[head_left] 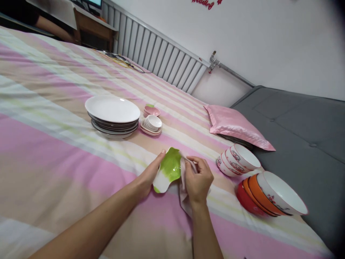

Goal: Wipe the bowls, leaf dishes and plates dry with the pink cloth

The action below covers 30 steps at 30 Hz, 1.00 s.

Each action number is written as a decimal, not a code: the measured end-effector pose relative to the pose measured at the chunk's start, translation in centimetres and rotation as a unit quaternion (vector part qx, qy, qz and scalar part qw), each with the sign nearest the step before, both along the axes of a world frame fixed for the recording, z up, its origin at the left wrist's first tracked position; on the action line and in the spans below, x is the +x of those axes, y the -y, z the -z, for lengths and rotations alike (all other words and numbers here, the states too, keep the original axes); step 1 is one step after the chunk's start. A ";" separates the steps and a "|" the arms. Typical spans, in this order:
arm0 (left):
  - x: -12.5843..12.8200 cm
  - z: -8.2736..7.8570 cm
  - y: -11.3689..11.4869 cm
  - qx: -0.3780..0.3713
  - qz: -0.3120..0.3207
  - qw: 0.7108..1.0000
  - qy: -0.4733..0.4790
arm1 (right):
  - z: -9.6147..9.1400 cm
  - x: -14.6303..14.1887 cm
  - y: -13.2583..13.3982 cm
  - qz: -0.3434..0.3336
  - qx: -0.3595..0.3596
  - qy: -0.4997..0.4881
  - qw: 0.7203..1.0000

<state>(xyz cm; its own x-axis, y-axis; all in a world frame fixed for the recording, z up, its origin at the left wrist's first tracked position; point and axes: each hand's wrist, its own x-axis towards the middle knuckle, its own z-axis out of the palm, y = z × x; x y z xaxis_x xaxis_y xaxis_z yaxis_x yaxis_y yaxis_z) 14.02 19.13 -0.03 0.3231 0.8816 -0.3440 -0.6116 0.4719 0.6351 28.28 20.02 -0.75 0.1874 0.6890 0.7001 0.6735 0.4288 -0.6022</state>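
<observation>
A small green-and-white dish (170, 166), shaped like a vegetable, is tilted up between my hands above the striped bedspread. My left hand (151, 175) grips its left edge, with the thumb along the rim and the other fingers hidden behind. A pale cloth (184, 196) is pinched in my right hand (198, 180). One part of the cloth lies against the dish's right rim, and the rest hangs below my fingers.
A stack of plates (113, 109) stands to the left, beside small white bowls (153, 123) and pink dishes (152, 110). To the right are patterned bowls (237, 160) and large nested bowls (269, 194). A pink pillow (237, 126) leans by the grey headboard (302, 133). A person's arm (54, 28) shows far left.
</observation>
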 end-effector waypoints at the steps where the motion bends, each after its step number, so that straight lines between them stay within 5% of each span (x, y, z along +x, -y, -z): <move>1: 0.0 0.0 0.1 -0.002 0.010 1.000 0.002 | 0.0 -0.1 0.1 -0.023 0.005 0.043 0.999; 9: 0.3 -0.1 0.2 0.017 0.036 0.999 0.003 | 0.1 -0.6 0.3 -0.088 -0.095 0.169 0.977; 25: 0.0 0.6 -0.1 -0.007 0.041 0.999 -0.022 | -0.9 -1.7 1.5 -0.296 -0.243 0.145 0.912; 30: -0.1 0.4 -0.2 -0.021 0.022 0.999 -0.025 | -1.0 -1.8 1.6 -0.312 -0.262 0.131 0.904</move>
